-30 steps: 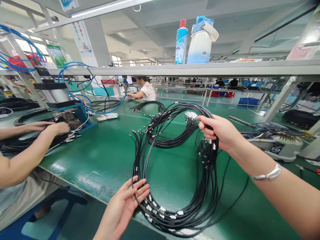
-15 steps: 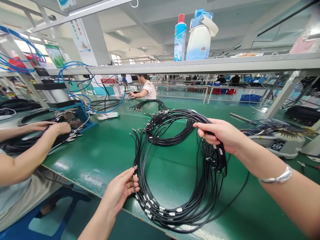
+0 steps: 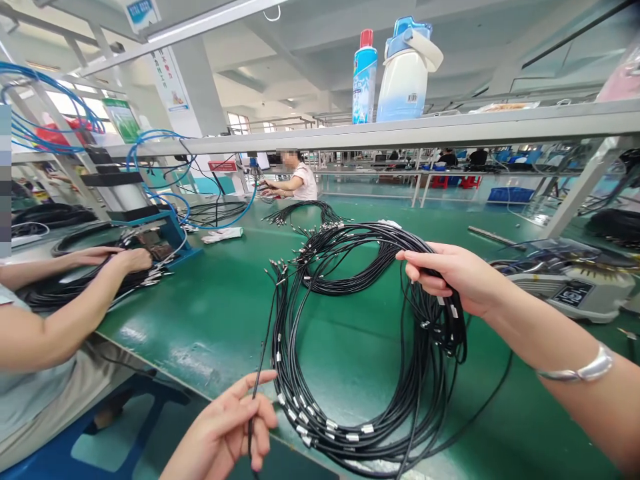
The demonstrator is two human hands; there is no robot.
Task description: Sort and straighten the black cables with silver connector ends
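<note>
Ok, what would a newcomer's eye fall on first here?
Probably the large looped bundle of thin black cables with silvery pieces, front and centre over the green tabletop, its upper right gripped by the right hand. Next, the left hand at lower left, a single black cable running across it. Above, a white-and-blue jug stands on the grey shelf.

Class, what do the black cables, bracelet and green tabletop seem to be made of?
Black cables: probably rubber or plastic sheathing, satiny; they curve smoothly and gleam.
Bracelet: likely polished silvery metal; bright highlights.
Green tabletop: perhaps plastic or rubber sheet, glossy; it reflects light.
</note>
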